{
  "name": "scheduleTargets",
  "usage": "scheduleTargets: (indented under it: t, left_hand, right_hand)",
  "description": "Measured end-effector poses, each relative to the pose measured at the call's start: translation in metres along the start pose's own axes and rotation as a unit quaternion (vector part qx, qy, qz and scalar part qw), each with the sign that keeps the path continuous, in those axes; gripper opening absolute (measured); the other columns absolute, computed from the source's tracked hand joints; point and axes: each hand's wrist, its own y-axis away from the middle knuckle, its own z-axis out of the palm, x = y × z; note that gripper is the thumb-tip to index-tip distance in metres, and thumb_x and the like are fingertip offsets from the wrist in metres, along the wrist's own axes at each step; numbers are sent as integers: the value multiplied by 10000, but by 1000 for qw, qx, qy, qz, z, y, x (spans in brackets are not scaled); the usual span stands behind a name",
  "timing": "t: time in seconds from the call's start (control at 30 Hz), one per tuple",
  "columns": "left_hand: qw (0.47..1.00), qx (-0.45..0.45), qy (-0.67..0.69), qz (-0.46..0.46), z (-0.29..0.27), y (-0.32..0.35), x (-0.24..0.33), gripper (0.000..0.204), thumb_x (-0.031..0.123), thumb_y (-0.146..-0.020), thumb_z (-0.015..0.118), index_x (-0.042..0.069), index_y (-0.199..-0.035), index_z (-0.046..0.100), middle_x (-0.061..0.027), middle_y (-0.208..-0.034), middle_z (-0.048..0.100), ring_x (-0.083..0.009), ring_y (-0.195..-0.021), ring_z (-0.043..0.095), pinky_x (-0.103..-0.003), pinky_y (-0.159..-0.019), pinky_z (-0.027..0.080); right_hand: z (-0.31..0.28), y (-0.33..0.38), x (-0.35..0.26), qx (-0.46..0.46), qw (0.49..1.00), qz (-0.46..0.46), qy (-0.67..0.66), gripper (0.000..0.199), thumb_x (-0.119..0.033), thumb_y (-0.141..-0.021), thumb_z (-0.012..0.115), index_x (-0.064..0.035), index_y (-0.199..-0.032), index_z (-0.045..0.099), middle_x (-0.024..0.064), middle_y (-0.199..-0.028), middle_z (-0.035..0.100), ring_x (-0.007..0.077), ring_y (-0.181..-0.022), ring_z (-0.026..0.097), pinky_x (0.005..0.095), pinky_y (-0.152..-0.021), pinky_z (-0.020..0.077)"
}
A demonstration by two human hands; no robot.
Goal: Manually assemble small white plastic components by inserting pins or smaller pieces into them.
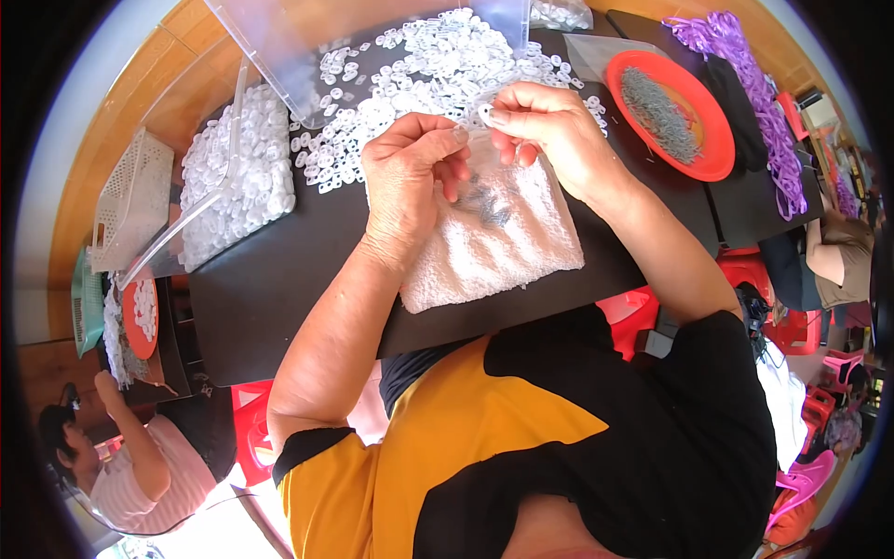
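Observation:
My right hand point(554, 130) pinches a small white plastic piece point(486, 115) between thumb and fingertips, above the far edge of a folded white towel point(521, 247). Close beside it on the left, my left hand point(410, 177) has its thumb pressed to its index finger. Whatever sits in that pinch is too small to make out. Below both hands, a little heap of thin grey metal pins point(491, 207) lies on the towel. Just beyond, a wide pile of white plastic pieces point(438, 65) with holes spreads over the dark table point(312, 270).
A clear plastic bin point(270, 65) stands at the far side. To the left are a filled bag of white pieces point(237, 172) and a white basket point(135, 191). At right, an orange-red plate point(715, 154) holds grey pins, near purple ribbon point(745, 79). A co-worker point(140, 475) sits lower left.

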Motion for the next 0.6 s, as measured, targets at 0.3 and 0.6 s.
scheduleTargets:
  t: [0.3, 0.6]
  left_hand:
    - [999, 10, 23, -20, 2, 1, -1, 82, 20, -836, 652, -34, -887, 616, -109, -716, 635, -159, -522, 579, -243, -428, 409]
    - [1000, 14, 9, -18, 5, 3, -3, 79, 11, -825, 665, -36, -871, 621, -100, -698, 636, -135, -501, 572, -229, -418, 410]
  right_hand:
    - [8, 2, 4, 21, 999, -40, 7, 185, -200, -918, 618, -18, -890, 634, 6, -720, 601, 69, -634, 559, 213, -550, 415]
    - [12, 2, 8, 27, 997, -62, 31, 147, -152, -906, 642, -10, -869, 642, 6, -672, 584, 67, -591, 539, 216, -505, 409]
